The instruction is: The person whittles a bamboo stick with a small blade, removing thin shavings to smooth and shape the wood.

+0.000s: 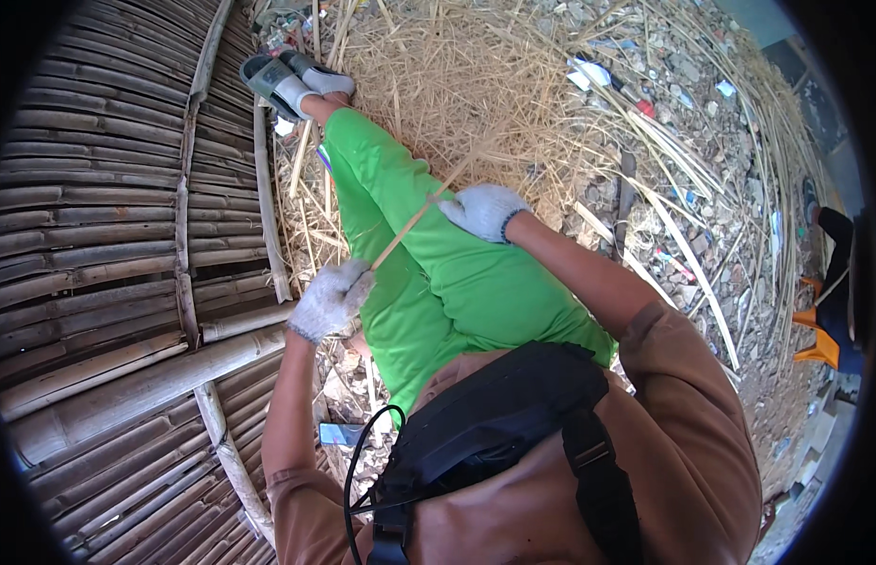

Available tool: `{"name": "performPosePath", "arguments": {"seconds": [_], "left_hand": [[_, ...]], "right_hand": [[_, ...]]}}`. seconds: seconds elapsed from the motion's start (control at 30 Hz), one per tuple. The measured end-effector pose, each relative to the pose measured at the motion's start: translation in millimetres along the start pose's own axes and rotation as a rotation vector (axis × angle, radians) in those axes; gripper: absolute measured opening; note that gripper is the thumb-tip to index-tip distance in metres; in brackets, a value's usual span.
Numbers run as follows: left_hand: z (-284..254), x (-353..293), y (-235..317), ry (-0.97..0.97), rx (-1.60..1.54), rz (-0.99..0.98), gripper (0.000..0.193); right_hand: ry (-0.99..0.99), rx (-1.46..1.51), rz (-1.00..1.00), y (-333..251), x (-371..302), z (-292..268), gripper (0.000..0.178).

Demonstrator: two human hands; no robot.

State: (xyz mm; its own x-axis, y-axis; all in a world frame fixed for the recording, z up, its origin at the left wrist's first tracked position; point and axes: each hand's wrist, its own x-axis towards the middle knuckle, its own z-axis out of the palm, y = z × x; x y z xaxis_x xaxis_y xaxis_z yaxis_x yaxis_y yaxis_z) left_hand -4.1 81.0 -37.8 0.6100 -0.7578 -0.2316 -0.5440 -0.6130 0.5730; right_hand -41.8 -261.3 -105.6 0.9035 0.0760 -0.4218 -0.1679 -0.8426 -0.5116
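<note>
A thin, pale strip (407, 229), which looks like split bamboo, runs slantwise over the green trousers (400, 179) on my outstretched legs. My left hand (332, 299), in a white knitted glove, is closed on the strip's near end beside the left thigh. Farther along it, my right hand (485, 213), gloved alike, has its fingers drawn together against the strip, above the right leg. The right fingertips are small and partly hidden, so their exact hold is hard to see. Beyond that hand the strip's far end looks blurred over the straw.
A bamboo slat wall or platform (99, 226) fills the left side. Straw-like shavings (457, 85) cover the ground ahead, with long loose strips (688, 235) and litter on rubble at right. An orange plastic chair (817, 339) stands at the far right, beside a person's dark-clothed leg (836, 254).
</note>
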Motion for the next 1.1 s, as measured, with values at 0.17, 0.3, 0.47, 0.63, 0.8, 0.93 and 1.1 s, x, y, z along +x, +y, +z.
{"name": "performPosePath", "arguments": {"seconds": [0.17, 0.3, 0.47, 0.63, 0.8, 0.93, 1.1], "left_hand": [[-12, -61, 25, -0.005, 0.049, -0.025, 0.015], [-23, -117, 46, 0.052, 0.035, -0.097, 0.008], [-29, -126, 48, 0.005, 0.075, -0.222, 0.013], [-7, -54, 24, 0.001, -0.019, -0.100, 0.018], [4, 16, 8, -0.025, -0.092, -0.065, 0.026], [5, 12, 5, -0.054, -0.150, -0.094, 0.033], [-8, -53, 13, -0.064, -0.115, -0.109, 0.035]], "right_hand": [[0.020, 0.007, -0.005, 15, 7, 5, 0.083], [0.040, 0.024, 0.015, 15, 5, 6, 0.082], [0.078, 0.013, 0.008, 9, 3, 4, 0.082], [0.046, 0.006, -0.019, 5, 1, 2, 0.087], [0.019, -0.009, -0.035, -6, 0, -6, 0.090], [0.000, -0.008, 0.003, 3, 3, 0, 0.089], [0.036, 0.021, 0.013, 8, 1, 5, 0.083]]}}
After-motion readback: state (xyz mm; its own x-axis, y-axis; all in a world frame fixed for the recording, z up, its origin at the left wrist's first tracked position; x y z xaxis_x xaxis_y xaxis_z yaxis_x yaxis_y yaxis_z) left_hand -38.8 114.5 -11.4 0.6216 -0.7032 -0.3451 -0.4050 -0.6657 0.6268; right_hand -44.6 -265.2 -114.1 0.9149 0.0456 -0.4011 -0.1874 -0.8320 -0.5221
